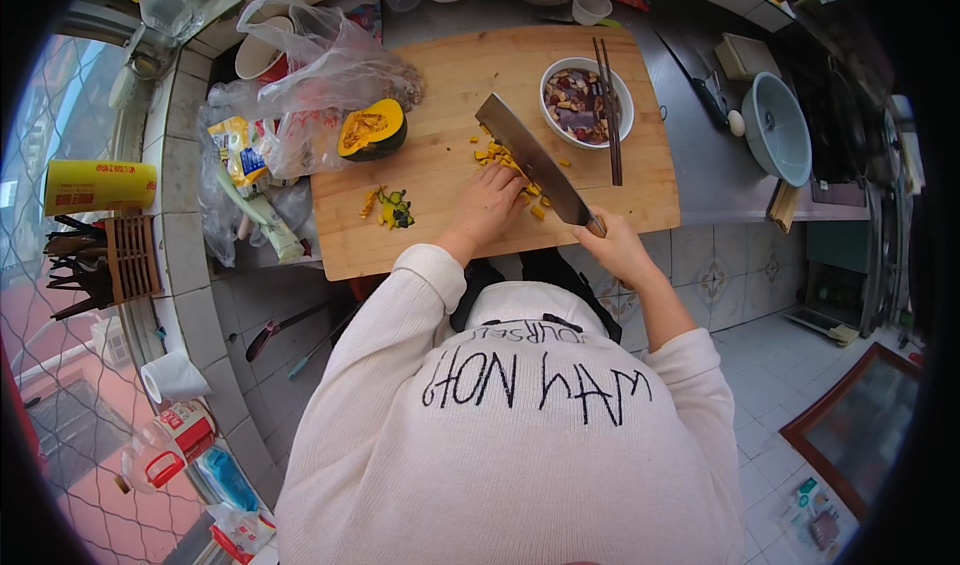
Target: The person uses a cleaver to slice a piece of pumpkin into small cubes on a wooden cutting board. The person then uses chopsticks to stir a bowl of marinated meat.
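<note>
On a wooden cutting board [450, 73] lie diced yellow pumpkin pieces [537, 211]. My right hand [612, 247] grips the handle of a broad cleaver [540, 165], its blade slanting away to the upper left beside the pieces. My left hand [488, 200] rests on the pumpkin pieces just left of the blade, fingers bent and together; what lies under the fingertips is partly hidden. A cut pumpkin piece [372, 129] with dark green rind sits at the board's left, and a small heap of peel scraps [392, 208] lies nearer me.
A white bowl [625, 115] of beans and nuts in liquid stands at the board's right, with chopsticks [611, 125] across its rim. Clear plastic bags [330, 60] and a leek-like stalk [262, 217] crowd the left. A pale blue basin [777, 130] and an egg [737, 123] are farther right.
</note>
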Demonstrator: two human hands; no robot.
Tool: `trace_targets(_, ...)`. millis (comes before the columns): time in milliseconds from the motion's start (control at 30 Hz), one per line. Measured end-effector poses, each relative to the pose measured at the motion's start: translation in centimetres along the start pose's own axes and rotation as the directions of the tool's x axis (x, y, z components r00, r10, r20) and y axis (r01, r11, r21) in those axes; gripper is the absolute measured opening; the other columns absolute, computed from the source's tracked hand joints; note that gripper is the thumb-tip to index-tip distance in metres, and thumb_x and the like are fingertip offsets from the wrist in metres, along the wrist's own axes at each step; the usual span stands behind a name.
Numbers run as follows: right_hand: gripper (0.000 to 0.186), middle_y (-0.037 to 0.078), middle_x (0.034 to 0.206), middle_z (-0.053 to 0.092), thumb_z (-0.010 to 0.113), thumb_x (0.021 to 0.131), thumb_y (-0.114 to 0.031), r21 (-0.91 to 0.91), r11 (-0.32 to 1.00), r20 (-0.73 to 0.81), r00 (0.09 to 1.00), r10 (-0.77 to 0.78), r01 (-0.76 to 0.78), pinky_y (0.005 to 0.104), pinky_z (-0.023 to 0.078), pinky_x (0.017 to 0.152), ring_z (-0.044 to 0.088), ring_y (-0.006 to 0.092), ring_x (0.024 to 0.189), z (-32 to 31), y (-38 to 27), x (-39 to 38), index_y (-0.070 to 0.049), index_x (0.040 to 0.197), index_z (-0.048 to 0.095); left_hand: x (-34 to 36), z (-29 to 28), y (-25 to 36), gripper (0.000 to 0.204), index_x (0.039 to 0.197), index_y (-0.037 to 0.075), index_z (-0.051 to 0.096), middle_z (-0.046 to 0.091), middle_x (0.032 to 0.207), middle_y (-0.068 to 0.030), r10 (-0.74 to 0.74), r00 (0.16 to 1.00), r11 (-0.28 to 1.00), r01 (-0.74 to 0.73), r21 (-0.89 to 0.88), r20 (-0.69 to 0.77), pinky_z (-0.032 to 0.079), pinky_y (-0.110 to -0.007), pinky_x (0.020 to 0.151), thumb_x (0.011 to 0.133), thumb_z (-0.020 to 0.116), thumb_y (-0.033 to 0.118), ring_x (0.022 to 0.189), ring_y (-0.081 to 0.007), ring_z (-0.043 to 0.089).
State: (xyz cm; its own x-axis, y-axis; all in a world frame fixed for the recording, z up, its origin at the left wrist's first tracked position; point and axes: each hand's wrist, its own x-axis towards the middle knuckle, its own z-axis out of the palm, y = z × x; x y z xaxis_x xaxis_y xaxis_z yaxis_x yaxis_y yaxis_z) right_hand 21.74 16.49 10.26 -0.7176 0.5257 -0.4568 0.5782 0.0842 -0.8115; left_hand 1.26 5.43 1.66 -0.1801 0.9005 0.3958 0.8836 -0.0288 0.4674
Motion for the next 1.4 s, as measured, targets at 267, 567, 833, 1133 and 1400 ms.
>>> trace_targets(267, 0.033, 0.001, 0.066, 0.047, 0.062, 0.086, -0.023, 0.024, 0.996, 0.027, 0.996, 0.088, -0.089, 0.0293, 0.039, 0.060, 0.044, 0.0130, 0.063, -0.5, -0.5, 0.0, -0.002, 0.112, 0.061, 1.2, -1.9, 0.1, 0.024, 0.098, 0.009, 0.061, 0.059, 0.102, -0.0086, -0.148, 0.976, 0.989, 0.142, -0.051, -0.159, 0.045, -0.041, 0.085, 0.074, 0.065, 0.010, 0.099, -0.0301, 0.055)
trace_targets(567, 0.036, 0.001, 0.063, 0.045, 0.062, 0.085, -0.024, 0.001, 0.993, 0.063, 0.991, 0.121, -0.122, 0.0291, 0.038, 0.056, 0.043, 0.0119, 0.060, -1.6, -1.4, 0.0, -0.002, 0.113, 0.060, 0.3, -1.4, -1.9, 0.023, 0.095, 0.010, 0.063, 0.059, 0.100, -0.0085, -0.019, 0.998, 1.000, 0.020, -0.021, 0.064, 0.045, -0.040, 0.084, 0.072, 0.063, 0.007, 0.096, -0.0286, 0.056)
trace_targets(833, 0.035, 0.000, 0.063, 0.044, 0.062, 0.085, -0.023, -0.036, 0.994, 0.061, 0.993, 0.101, -0.099, 0.0283, 0.037, 0.055, 0.042, 0.0109, 0.059, -1.7, -2.1, 0.0, -0.002, 0.113, 0.060, 1.3, -2.1, -2.2, 0.021, 0.093, 0.010, 0.064, 0.059, 0.099, -0.0073, 0.118, 0.992, 0.993, -0.119, 0.013, 0.047, 0.045, -0.038, 0.083, 0.072, 0.064, 0.008, 0.095, -0.0281, 0.056)
trace_targets(1133, 0.035, 0.000, 0.063, 0.043, 0.062, 0.084, -0.021, -0.025, 0.994, 0.053, 0.992, 0.112, -0.111, 0.0281, 0.036, 0.055, 0.041, 0.0107, 0.060, -2.0, -2.5, -0.2, -0.001, 0.113, 0.060, 2.3, -3.9, -3.0, 0.027, 0.099, 0.009, 0.061, 0.058, 0.103, -0.0096, -0.073, 0.979, 0.997, 0.074, -0.001, -0.189, 0.044, -0.039, 0.085, 0.072, 0.063, 0.008, 0.096, -0.0300, 0.054)
trace_targets(1400, 0.037, 0.000, 0.062, 0.042, 0.063, 0.083, -0.022, -0.062, 0.994, 0.055, 0.995, 0.089, -0.085, 0.0286, 0.036, 0.055, 0.040, 0.0117, 0.060, -2.2, -2.4, 0.0, -0.002, 0.114, 0.060, 1.1, -3.9, -3.1, 0.021, 0.092, 0.008, 0.062, 0.057, 0.102, -0.0091, -0.002, 0.999, 1.000, 0.002, -0.002, 0.040, 0.045, -0.039, 0.083, 0.071, 0.064, 0.010, 0.097, -0.0285, 0.054)
